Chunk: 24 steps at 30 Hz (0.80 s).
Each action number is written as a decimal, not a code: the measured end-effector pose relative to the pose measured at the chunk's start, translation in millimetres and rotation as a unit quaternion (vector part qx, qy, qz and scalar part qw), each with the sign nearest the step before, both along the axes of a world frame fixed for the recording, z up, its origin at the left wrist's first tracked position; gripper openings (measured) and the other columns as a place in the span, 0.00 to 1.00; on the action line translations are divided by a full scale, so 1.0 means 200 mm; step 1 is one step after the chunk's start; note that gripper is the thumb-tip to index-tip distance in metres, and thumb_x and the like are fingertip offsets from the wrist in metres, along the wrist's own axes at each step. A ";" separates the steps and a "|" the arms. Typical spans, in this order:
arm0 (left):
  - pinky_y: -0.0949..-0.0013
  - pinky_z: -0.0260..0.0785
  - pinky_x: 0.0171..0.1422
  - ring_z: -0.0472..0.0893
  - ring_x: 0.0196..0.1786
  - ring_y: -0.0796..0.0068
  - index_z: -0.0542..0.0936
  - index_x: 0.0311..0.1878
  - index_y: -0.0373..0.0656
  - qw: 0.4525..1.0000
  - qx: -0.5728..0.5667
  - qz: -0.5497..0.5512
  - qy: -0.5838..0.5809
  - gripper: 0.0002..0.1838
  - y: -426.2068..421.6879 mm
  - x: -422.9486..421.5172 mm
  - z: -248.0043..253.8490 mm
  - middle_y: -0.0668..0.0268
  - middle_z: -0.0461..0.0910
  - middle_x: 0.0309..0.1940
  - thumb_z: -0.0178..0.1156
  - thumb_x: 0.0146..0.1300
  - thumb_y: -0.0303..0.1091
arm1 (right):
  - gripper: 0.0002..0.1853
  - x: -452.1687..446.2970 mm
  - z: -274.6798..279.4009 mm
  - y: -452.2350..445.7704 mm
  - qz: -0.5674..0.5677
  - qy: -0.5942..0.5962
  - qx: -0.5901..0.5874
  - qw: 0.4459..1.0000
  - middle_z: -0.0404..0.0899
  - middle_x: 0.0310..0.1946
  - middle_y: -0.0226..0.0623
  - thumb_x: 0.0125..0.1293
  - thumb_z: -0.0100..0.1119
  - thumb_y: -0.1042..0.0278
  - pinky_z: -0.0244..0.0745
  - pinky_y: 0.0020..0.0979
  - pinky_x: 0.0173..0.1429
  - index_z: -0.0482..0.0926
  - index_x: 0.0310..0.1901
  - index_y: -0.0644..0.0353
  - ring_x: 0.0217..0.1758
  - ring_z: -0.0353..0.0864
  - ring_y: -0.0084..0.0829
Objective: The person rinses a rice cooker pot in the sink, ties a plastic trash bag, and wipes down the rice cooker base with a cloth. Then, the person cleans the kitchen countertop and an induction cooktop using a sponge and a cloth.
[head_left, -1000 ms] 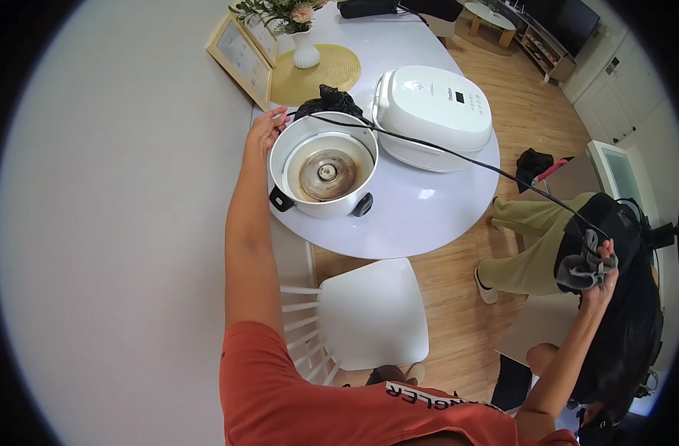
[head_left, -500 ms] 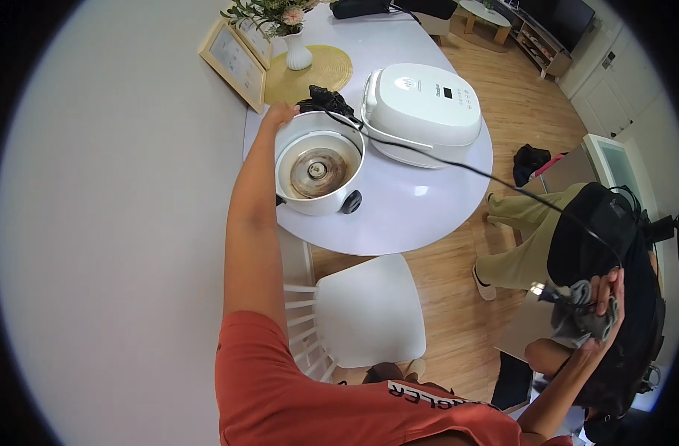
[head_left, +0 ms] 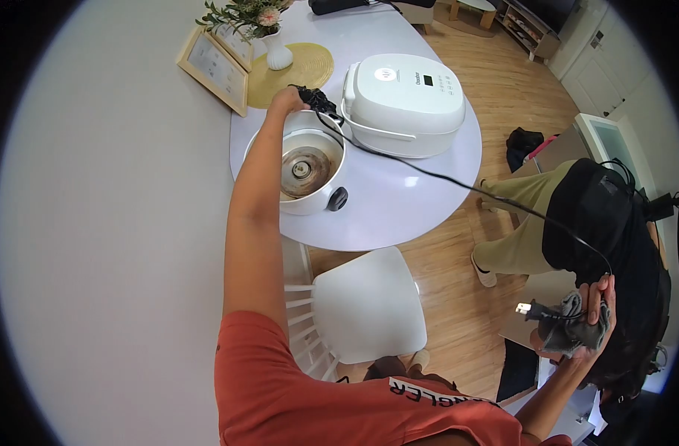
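Observation:
A white round cooker base (head_left: 317, 201) stands on the table, its inner pot out and a brown-stained heating plate (head_left: 304, 172) showing inside. At its far rim my left hand (head_left: 287, 99) is closed at a crumpled black plastic bag (head_left: 319, 101), fingertips partly hidden. Off to the right, my right hand (head_left: 601, 301) grips a bunched grey cloth (head_left: 574, 338) together with a black power plug (head_left: 536, 310), prongs pointing left. The black cord (head_left: 458, 181) stretches from near the bag, over the cooker, to my right hand.
A closed white rice cooker (head_left: 403, 104) sits beside the base on the white table (head_left: 377, 215). Behind are a vase (head_left: 278, 53), picture frames (head_left: 213, 67) and a yellow placemat (head_left: 310, 63). A white chair (head_left: 369, 305) stands in front; another person (head_left: 615, 223) bends at right.
My left hand has shifted from the cooker's rim to the black bag. In my right hand, the cloth and plug have turned, and the plug now shows clearly. The view has shifted slightly.

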<state>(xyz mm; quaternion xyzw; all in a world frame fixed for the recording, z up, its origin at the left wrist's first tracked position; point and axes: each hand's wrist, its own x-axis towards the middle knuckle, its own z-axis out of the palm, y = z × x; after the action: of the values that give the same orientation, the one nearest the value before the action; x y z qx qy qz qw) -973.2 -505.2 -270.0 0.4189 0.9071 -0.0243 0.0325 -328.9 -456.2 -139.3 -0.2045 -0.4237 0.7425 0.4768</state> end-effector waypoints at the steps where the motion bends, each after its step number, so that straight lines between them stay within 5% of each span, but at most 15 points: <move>1: 0.61 0.70 0.49 0.78 0.45 0.51 0.80 0.34 0.33 1.000 0.000 -0.002 -0.001 0.22 0.02 0.07 0.04 0.48 0.78 0.38 0.63 0.48 0.47 | 0.12 0.02 0.00 0.01 -0.019 0.012 -0.034 0.999 0.56 0.08 0.24 0.71 0.34 0.66 0.52 0.20 0.19 0.68 0.34 0.61 0.13 0.51 0.17; 5: 0.59 0.70 0.44 0.79 0.37 0.50 0.80 0.29 0.33 0.990 0.130 0.005 -0.045 0.27 0.05 0.40 0.06 0.46 0.79 0.30 0.59 0.51 0.54 | 0.14 0.07 -0.02 0.06 -0.014 0.037 -0.035 0.999 0.56 0.09 0.24 0.72 0.31 0.66 0.53 0.20 0.19 0.68 0.36 0.60 0.14 0.52 0.17; 7: 0.55 0.68 0.51 0.78 0.43 0.50 0.81 0.32 0.32 0.991 0.128 0.011 -0.037 0.25 0.03 0.45 -0.01 0.47 0.79 0.35 0.55 0.51 0.50 | 0.14 0.07 -0.01 0.07 -0.021 0.038 -0.033 0.998 0.57 0.10 0.24 0.72 0.31 0.65 0.53 0.20 0.19 0.68 0.36 0.60 0.14 0.52 0.17; 9: 0.60 0.71 0.41 0.79 0.32 0.48 0.80 0.28 0.33 0.985 0.153 -0.069 -0.030 0.19 0.00 0.48 -0.04 0.45 0.78 0.28 0.57 0.49 0.45 | 0.15 0.09 0.01 0.10 -0.021 0.072 -0.044 0.996 0.57 0.10 0.25 0.73 0.31 0.64 0.55 0.20 0.21 0.68 0.37 0.61 0.15 0.52 0.17; 11: 0.58 0.67 0.48 0.77 0.35 0.50 0.80 0.29 0.35 0.985 0.131 -0.075 -0.082 0.16 -0.04 0.55 -0.03 0.48 0.78 0.29 0.56 0.47 0.42 | 0.15 0.14 0.03 0.12 0.040 0.083 -0.032 0.995 0.58 0.12 0.26 0.73 0.30 0.63 0.60 0.20 0.25 0.68 0.37 0.61 0.16 0.56 0.19; 13: 0.56 0.60 0.55 0.74 0.38 0.54 0.80 0.29 0.37 0.962 0.228 -0.151 -0.017 0.15 -0.07 0.59 -0.09 0.51 0.76 0.29 0.56 0.48 0.41 | 0.16 0.17 0.04 0.13 -0.083 0.069 -0.049 0.993 0.59 0.14 0.28 0.73 0.29 0.63 0.65 0.20 0.28 0.68 0.38 0.62 0.17 0.60 0.21; 15: 0.54 0.54 0.59 0.72 0.41 0.57 0.79 0.27 0.37 0.954 0.251 -0.156 -0.047 0.14 -0.09 0.59 -0.10 0.54 0.73 0.30 0.55 0.49 0.40 | 0.16 0.25 0.04 0.17 -0.038 0.090 -0.050 0.994 0.60 0.15 0.29 0.73 0.29 0.62 0.67 0.19 0.27 0.68 0.38 0.62 0.17 0.62 0.22; 17: 0.47 0.56 0.58 0.74 0.41 0.55 0.79 0.23 0.37 0.939 0.293 -0.170 -0.065 0.13 -0.07 0.59 -0.11 0.51 0.76 0.30 0.54 0.48 0.39 | 0.16 0.25 0.07 0.15 -0.026 0.095 -0.044 0.994 0.60 0.15 0.29 0.73 0.30 0.62 0.66 0.19 0.25 0.68 0.39 0.62 0.17 0.61 0.22; 19: 0.46 0.61 0.53 0.77 0.37 0.53 0.80 0.27 0.37 0.963 0.185 -0.166 -0.102 0.12 -0.04 0.62 -0.06 0.49 0.76 0.33 0.53 0.50 0.36 | 0.16 0.24 0.08 0.13 -0.024 0.097 -0.034 0.994 0.60 0.15 0.28 0.73 0.31 0.62 0.66 0.19 0.24 0.69 0.39 0.62 0.17 0.61 0.21; 21: 0.49 0.66 0.48 0.78 0.32 0.51 0.79 0.29 0.35 0.964 0.207 -0.159 0.050 0.10 0.00 0.71 -0.08 0.48 0.77 0.33 0.53 0.51 0.32 | 0.15 0.24 0.09 0.11 0.010 0.118 -0.034 0.992 0.60 0.15 0.28 0.73 0.33 0.62 0.64 0.18 0.23 0.69 0.39 0.62 0.16 0.60 0.20; 24: 0.53 0.70 0.42 0.77 0.36 0.45 0.73 0.33 0.33 0.955 0.180 -0.235 -0.028 0.07 -0.06 1.03 -0.03 0.44 0.75 0.32 0.53 0.51 0.25 | 0.15 0.24 0.09 0.12 0.020 0.124 0.006 0.992 0.59 0.16 0.29 0.72 0.32 0.65 0.68 0.19 0.28 0.69 0.40 0.65 0.19 0.62 0.20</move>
<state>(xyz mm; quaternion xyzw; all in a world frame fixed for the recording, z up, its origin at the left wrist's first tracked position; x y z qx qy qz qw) -766.5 -516.8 -275.4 0.6192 0.7715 0.1442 -0.0242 -280.4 -433.1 -121.6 -0.0993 -0.3698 0.7687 0.5123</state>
